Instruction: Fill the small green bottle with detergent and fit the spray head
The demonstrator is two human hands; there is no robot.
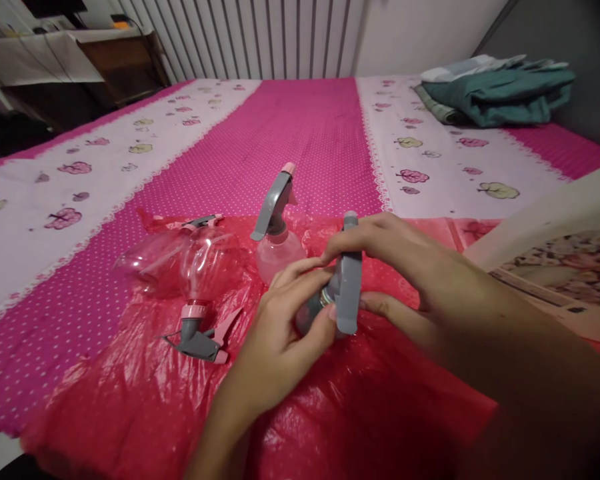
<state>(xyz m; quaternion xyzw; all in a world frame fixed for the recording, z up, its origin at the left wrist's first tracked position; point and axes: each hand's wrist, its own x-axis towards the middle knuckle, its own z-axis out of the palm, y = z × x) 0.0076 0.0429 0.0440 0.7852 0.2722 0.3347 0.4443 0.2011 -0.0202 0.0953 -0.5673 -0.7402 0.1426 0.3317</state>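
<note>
My left hand is closed around a small dark-looking spray bottle, near its neck. Above that neck sits a grey spray head, held between the thumb and fingers of my right hand. Most of the bottle's body is hidden by my left fingers. Just beyond my hands, a pinkish spray bottle stands upright with a grey and pink trigger head. To the left lies a clear spray bottle, its pink collar and grey trigger head toward me. Another clear bottle lies beside it.
Crinkled red plastic sheeting lies under the bottles on a pink patterned bedspread. Folded green cloth rests at the back right. A pale printed box or bag stands at right. A desk is at the far left.
</note>
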